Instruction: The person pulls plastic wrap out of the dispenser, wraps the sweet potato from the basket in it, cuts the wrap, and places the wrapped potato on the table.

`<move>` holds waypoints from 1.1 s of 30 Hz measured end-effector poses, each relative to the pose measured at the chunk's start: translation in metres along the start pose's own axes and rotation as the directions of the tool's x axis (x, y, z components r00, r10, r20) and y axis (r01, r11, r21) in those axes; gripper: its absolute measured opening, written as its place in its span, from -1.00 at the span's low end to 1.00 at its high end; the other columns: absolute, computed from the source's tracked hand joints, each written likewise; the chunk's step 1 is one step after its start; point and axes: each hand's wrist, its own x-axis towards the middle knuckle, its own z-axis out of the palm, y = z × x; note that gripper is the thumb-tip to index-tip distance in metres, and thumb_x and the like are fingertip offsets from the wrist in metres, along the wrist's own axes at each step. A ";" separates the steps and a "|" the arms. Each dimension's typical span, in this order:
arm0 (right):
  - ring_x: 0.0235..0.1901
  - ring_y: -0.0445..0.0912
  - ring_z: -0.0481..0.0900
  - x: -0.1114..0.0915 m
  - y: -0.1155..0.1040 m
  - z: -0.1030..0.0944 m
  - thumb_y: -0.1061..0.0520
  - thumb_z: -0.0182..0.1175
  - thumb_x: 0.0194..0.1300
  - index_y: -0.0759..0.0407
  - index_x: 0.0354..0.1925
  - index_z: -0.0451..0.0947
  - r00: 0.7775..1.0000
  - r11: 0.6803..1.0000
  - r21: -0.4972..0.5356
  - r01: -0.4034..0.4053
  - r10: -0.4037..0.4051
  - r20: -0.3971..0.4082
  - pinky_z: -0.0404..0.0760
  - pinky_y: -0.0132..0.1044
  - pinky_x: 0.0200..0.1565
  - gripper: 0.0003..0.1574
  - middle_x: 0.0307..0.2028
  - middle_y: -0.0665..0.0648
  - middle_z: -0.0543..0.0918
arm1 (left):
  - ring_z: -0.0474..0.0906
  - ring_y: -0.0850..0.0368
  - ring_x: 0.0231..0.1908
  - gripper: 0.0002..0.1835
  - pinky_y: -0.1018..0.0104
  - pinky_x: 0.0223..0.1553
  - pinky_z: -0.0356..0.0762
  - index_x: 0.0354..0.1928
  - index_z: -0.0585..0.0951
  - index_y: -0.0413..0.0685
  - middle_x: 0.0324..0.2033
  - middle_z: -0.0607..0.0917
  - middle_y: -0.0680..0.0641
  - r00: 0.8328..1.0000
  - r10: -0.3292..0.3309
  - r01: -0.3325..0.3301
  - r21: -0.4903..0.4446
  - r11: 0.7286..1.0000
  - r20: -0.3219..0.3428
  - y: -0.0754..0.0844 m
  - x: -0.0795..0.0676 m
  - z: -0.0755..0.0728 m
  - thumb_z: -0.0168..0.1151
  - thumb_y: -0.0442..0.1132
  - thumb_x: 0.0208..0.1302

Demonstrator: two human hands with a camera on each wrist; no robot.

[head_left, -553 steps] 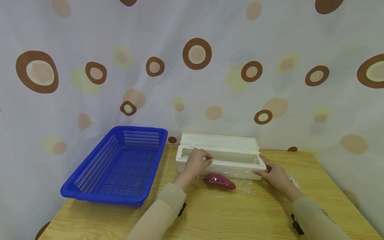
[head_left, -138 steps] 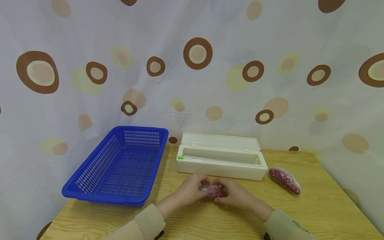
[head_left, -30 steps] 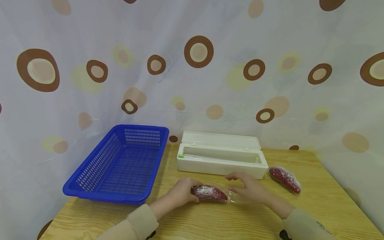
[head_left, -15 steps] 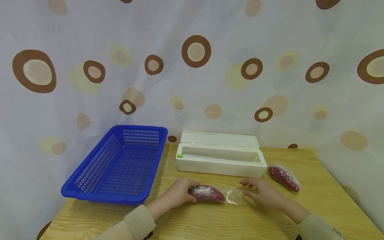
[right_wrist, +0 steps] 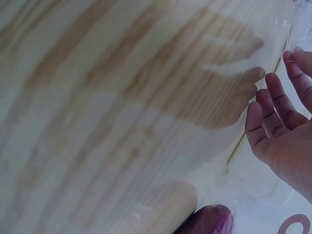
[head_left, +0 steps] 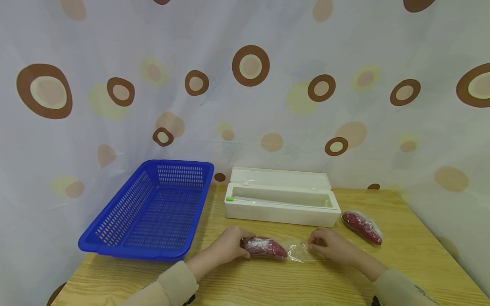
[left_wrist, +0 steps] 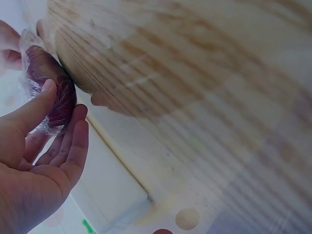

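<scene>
A purple-red sweet potato (head_left: 268,248) wrapped in cling film lies on the table in front of me. My left hand (head_left: 229,244) grips its left end, thumb on the near side; the left wrist view shows the fingers curled round the wrapped sweet potato (left_wrist: 62,109). A loose tail of clear cling film (head_left: 298,253) stretches from its right end. My right hand (head_left: 332,245) pinches that film between thumb and forefinger. In the right wrist view the other fingers of the right hand (right_wrist: 290,134) are loosely bent.
Behind the hands stands a white cling film dispenser (head_left: 281,214), its lid up, a green slider (head_left: 229,199) at its left end. A second wrapped sweet potato (head_left: 361,227) lies right of it. A blue plastic basket (head_left: 200,208) stands at the left. A patterned curtain (head_left: 291,140) hangs behind.
The sweet potato, earlier lying by the dispenser on spread film, is now wrapped and nearer me. In the last second my right hand has moved right along the film tail and closed on it.
</scene>
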 end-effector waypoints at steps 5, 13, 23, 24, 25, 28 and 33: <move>-0.40 -0.35 0.41 0.001 -0.003 -0.004 0.07 0.18 0.28 -0.01 -0.38 0.55 0.998 0.997 0.053 -0.054 0.053 0.025 0.46 -0.41 -0.37 -0.92 -0.41 -0.14 0.53 | 0.61 0.22 -0.19 -0.44 0.41 -0.16 0.54 0.01 0.64 -0.15 -0.12 0.71 -0.08 1.000 -0.003 0.003 0.000 1.000 0.003 -0.001 0.000 0.000 0.53 -0.25 -0.15; -0.39 -0.29 0.43 0.003 -0.015 -0.021 0.06 0.09 0.37 0.12 -0.33 0.54 0.996 0.989 0.129 -0.078 0.073 0.042 0.46 -0.41 -0.38 -0.81 -0.39 -0.04 0.56 | 0.60 0.25 -0.22 -0.44 0.42 -0.17 0.54 0.01 0.64 -0.16 -0.13 0.72 -0.09 1.000 -0.001 0.001 0.001 1.000 0.010 0.000 0.001 -0.002 0.53 -0.25 -0.15; -0.46 -0.28 0.42 0.015 -0.043 -0.033 0.16 0.11 0.34 0.15 -0.37 0.54 1.000 0.991 0.137 -0.001 0.006 -0.029 0.47 -0.42 -0.46 -0.85 -0.39 0.09 0.62 | 0.60 0.16 -0.08 -0.46 0.35 -0.05 0.53 0.00 0.65 -0.15 -0.10 0.71 -0.08 1.000 -0.006 0.006 0.019 1.000 0.014 0.003 0.003 0.000 0.53 -0.25 -0.14; -0.45 -0.28 0.43 0.016 -0.047 -0.034 0.17 0.12 0.34 0.14 -0.38 0.54 0.999 0.991 0.130 0.012 -0.008 -0.033 0.48 -0.41 -0.45 -0.86 -0.40 0.07 0.62 | 0.60 0.15 -0.08 -0.46 0.35 -0.05 0.53 0.00 0.65 -0.15 -0.10 0.71 -0.08 1.000 -0.008 0.008 0.017 1.000 0.014 0.003 0.004 0.000 0.53 -0.25 -0.14; -0.44 -0.29 0.44 0.018 -0.051 -0.034 0.16 0.12 0.34 0.12 -0.38 0.54 0.999 0.992 0.121 0.022 -0.018 -0.037 0.49 -0.40 -0.43 -0.86 -0.40 0.04 0.62 | 0.59 0.14 -0.07 -0.46 0.34 -0.05 0.53 0.00 0.65 -0.15 -0.09 0.70 -0.08 1.000 -0.010 0.010 0.020 1.000 0.014 0.003 0.004 0.000 0.53 -0.25 -0.13; -0.42 -0.31 0.45 0.024 -0.061 -0.036 0.14 0.12 0.34 0.06 -0.39 0.53 0.998 0.995 0.090 0.053 -0.050 -0.038 0.52 -0.40 -0.38 -0.86 -0.42 -0.05 0.59 | 0.59 0.12 -0.05 -0.47 0.33 -0.03 0.52 0.00 0.65 -0.15 -0.09 0.70 -0.08 1.000 -0.016 0.016 0.014 1.000 0.010 0.005 0.005 0.001 0.53 -0.26 -0.13; -0.44 -0.30 0.44 0.036 -0.074 -0.033 0.12 0.14 0.33 0.01 -0.39 0.51 0.996 0.995 0.051 0.090 -0.089 -0.028 0.50 -0.41 -0.39 -0.87 -0.46 -0.15 0.54 | 0.59 0.12 -0.04 -0.47 0.33 -0.03 0.53 0.00 0.65 -0.15 -0.09 0.70 -0.08 1.000 -0.021 0.021 0.001 1.000 0.007 0.007 0.006 0.002 0.52 -0.26 -0.13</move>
